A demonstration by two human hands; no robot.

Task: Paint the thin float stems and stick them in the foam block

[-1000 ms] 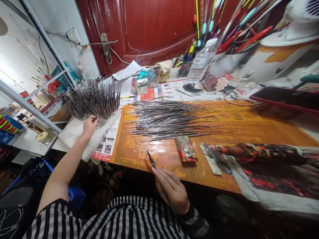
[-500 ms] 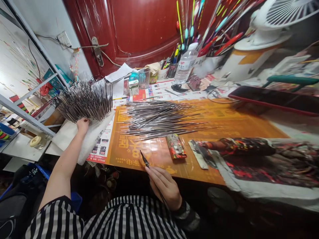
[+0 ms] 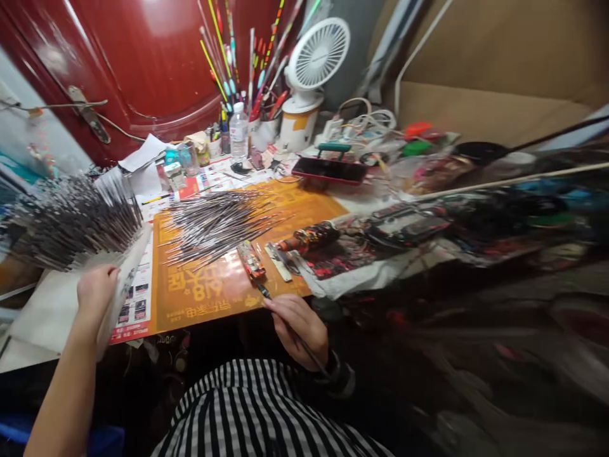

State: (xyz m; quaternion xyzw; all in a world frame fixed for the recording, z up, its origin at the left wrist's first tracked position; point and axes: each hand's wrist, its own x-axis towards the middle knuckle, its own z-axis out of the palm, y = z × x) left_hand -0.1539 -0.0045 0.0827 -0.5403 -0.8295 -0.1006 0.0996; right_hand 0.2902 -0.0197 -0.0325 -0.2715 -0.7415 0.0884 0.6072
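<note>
My left hand (image 3: 98, 289) is closed at the near edge of a dense stand of thin upright sticks (image 3: 85, 219), set in a white base (image 3: 40, 311). Its fingertips are curled and blurred, so I cannot make out what they hold. My right hand (image 3: 299, 327) grips a thin paintbrush (image 3: 264, 292) with a dark tip, its handle running back toward the wrist. The tip points at a small paint-stained block (image 3: 251, 261) near the table's front edge. A heap of loose thin sticks (image 3: 209, 222) lies beyond, on an orange sheet (image 3: 228, 295).
Right of the block are a white strip (image 3: 280, 263) and a paint-spattered cylindrical tool (image 3: 311, 238) on a stained cloth (image 3: 328, 285). Behind stand a phone (image 3: 328, 170), a water bottle (image 3: 238, 133), a white fan (image 3: 318, 54) and colourful floats (image 3: 231, 54). Blurred clutter fills the right side.
The view has swung right, showing more of the clutter there. My right hand has brought the brush tip close to the painted block. The left hand stays closed by the upright sticks.
</note>
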